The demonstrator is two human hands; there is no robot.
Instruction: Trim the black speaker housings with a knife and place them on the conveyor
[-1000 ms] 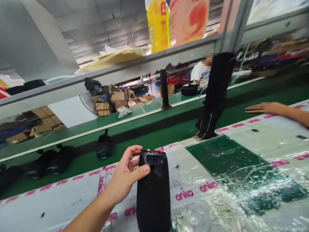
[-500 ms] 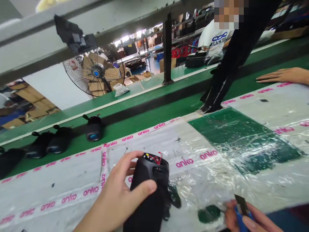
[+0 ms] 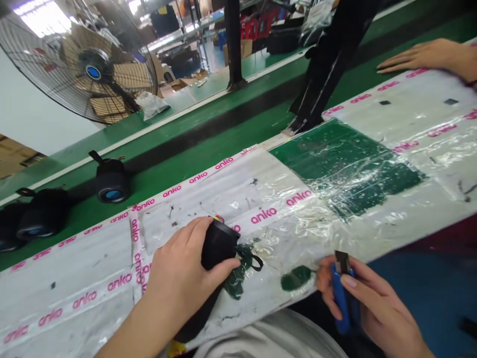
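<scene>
The left hand [image 3: 179, 278] is wrapping its fingers closed around a black cylindrical speaker [image 3: 219, 244], holding it tilted low over the plastic-sheeted white counter [image 3: 298, 238], while the right hand [image 3: 372, 308] is gripping a blue-handled utility knife [image 3: 341, 303] near the speaker.

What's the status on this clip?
Left hand gripping black cylindrical speaker; right hand holding blue-handled utility knife; dark green scraps between them.
</scene>
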